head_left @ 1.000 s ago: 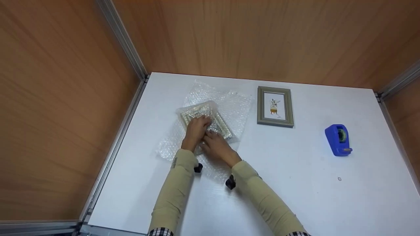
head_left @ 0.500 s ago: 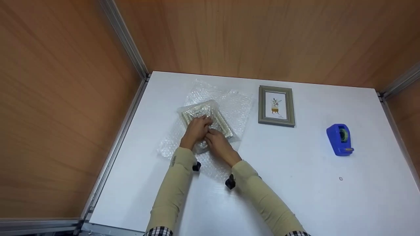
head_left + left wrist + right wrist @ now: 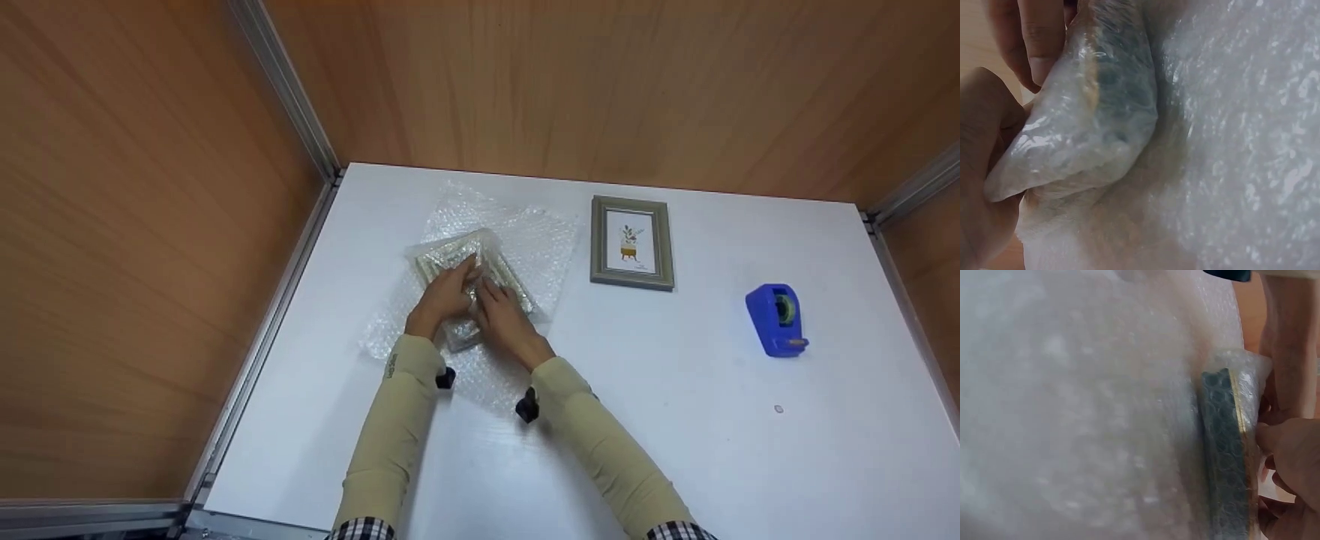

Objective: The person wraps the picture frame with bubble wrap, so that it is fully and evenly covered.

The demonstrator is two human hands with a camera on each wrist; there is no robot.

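Note:
A gold-toned picture frame (image 3: pixel 448 253) lies under clear bubble wrap, tilted on a larger spread sheet of bubble wrap (image 3: pixel 544 240) in the head view. My left hand (image 3: pixel 444 292) is over the near left part of the parcel. In the left wrist view it pinches the edge of a bubble wrap fold (image 3: pixel 1072 135). My right hand (image 3: pixel 506 319) rests close beside it, its fingers extended on the wrapped frame. The frame's dark side and gold edge (image 3: pixel 1239 410) show through the wrap in the right wrist view. Some of the fingertips are hidden.
A grey-green picture frame (image 3: pixel 631 280) with a plant print lies right of the bubble wrap. Farther right stands a blue tape dispenser (image 3: pixel 769 322). Wooden panels (image 3: pixel 600 90) border the white table (image 3: pixel 675 450) at the back and sides.
Both hands have shifted slightly over the parcel, the right one a little forward with its fingers straighter. The wrapped frame, the other frame and the tape dispenser have stayed in place.

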